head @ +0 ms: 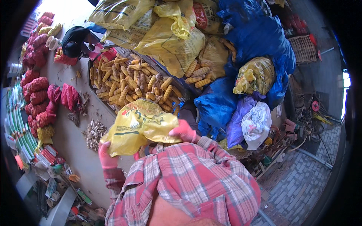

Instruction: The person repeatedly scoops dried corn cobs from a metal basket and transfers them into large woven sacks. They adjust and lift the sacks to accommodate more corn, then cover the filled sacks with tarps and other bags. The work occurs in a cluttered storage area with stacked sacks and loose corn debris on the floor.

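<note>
A yellow plastic sack [141, 124] with printing on it is stretched between my hands in front of my chest. My left hand [108, 156], in a pink glove, grips its lower left edge. At the right edge of the sack is my right hand [185, 132], also gloved in pink and closed on the plastic. Just beyond the sack lies a heap of corn cobs [131, 82] in a low, dark-edged bed. Whether the sack holds anything cannot be told.
Full yellow sacks [175, 42] and blue bags [254, 36] are piled beyond and to the right. A purple bag [239, 121] and a white bag [256, 124] hang nearby. A co-worker [75, 42] bends at the upper left. Red mesh sacks [39, 96] and corn husks [96, 134] lie left.
</note>
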The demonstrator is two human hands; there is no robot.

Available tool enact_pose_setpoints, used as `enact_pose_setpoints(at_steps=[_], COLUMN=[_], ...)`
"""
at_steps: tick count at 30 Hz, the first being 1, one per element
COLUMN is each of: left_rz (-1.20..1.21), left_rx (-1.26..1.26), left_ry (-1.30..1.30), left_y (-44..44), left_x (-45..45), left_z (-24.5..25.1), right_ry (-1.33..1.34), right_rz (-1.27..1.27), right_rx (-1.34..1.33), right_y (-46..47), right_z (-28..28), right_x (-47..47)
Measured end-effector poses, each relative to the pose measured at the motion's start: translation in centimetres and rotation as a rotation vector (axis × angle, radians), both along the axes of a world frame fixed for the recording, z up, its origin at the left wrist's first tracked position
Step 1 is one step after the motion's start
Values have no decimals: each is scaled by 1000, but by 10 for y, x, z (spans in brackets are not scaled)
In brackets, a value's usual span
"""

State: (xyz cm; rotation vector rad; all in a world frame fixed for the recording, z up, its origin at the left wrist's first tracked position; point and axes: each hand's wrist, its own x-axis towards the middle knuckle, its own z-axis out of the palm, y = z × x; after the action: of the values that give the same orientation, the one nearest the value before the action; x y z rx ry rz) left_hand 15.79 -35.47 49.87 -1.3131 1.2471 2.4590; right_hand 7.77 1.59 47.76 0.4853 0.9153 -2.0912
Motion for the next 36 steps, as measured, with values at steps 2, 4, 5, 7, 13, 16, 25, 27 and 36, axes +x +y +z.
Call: enact_pose_setpoints(at_steps=[2,4,5,7,13,16,25,27,36], left_rz=[34,91,120,93,-727,-1161,-1324,-1201,-1467], left_rx=[-93,-266,-341,-303,-204,-71,-36,-296,-535], left_ry=[68,280,405,439,142,422,435,294,254], left_y=[12,24,28,36,149,203,227,209,376], left_x=[-16,-20,-20,-42,-127,-143,-185,-214,-333], left_z=[53,105,128,147,91,81,-2,-31,-190], right_ry=[27,133,191,252,1415,1009,181,-138,-462], right_rz=[39,24,29,120,413,241,-642,-836,-320], right_rx=[-16,-110,-167,-166,860,470,1998,2216,1934], right_y=[16,26,31,39,-8,20,506,558,467], right_z=[32,64,78,87,31,-1,138,159,-127], right_x=[-28,-58,-69,-105,-96,-70,200,296,221])
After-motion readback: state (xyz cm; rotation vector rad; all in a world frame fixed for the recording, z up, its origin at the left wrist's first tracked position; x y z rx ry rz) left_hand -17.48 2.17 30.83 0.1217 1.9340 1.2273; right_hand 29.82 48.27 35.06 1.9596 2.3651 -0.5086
